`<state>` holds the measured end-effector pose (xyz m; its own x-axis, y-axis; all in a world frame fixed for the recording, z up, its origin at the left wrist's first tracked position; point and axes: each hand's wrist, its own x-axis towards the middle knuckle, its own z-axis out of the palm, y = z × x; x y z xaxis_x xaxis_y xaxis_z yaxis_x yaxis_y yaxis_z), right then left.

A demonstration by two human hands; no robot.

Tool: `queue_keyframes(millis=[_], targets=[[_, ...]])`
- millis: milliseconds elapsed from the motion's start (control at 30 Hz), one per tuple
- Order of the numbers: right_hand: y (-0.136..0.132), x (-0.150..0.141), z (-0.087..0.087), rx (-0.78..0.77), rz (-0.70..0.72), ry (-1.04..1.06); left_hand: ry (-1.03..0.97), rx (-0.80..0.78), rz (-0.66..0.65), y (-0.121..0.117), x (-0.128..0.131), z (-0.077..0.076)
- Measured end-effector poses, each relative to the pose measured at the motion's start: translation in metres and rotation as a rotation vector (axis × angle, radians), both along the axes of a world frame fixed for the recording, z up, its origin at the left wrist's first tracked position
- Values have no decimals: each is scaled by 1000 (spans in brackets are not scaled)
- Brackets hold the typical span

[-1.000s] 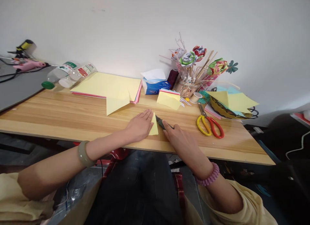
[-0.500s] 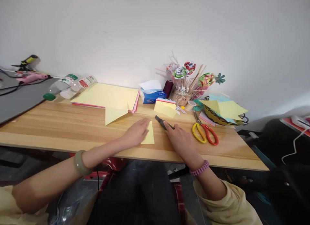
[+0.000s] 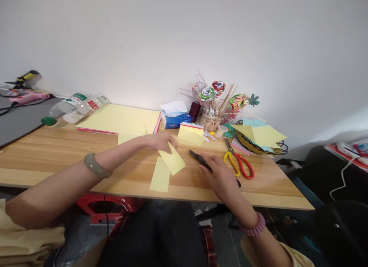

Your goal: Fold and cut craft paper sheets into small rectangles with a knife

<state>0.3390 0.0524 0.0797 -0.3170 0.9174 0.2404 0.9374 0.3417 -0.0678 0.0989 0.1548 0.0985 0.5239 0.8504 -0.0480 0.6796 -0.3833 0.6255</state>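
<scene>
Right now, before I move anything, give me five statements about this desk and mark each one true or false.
1. The left hand holds a yellow slip. True.
2. The right hand holds the scissors. False: it holds a dark cutter; the scissors lie on the desk.
3. The green-capped bottle stands upright. False: that bottle lies on its side.
4. A purple coiled band is on the right wrist. True.
5. Both scissor handles are red. False: one is yellow.
</scene>
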Motion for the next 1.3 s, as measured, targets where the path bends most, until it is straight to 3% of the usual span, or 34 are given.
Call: queue_keyframes(millis=[133, 333, 433, 500, 667, 867, 1100, 1300], targets=[[31, -16, 3, -34, 19, 146, -127, 54, 42, 6, 14, 6], [83, -17, 8, 6, 19, 153, -198, 174, 176, 26, 38, -5], [99, -12, 5, 77, -10, 123, -186, 240, 247, 23, 34, -9], [105, -8, 2, 134, -13, 115, -152, 220, 185, 11, 23, -12], [106, 3, 3, 254, -1, 164, 35, 56, -91, -25, -9, -25], [91, 14, 14, 264, 6, 265, 122, -33, -118, -25, -16, -25], [69, 26, 13, -4, -66, 262, -50, -66, 55, 4, -4, -17], [75, 25, 10, -171, -139, 238, -134, 27, 288, 34, 38, -34]])
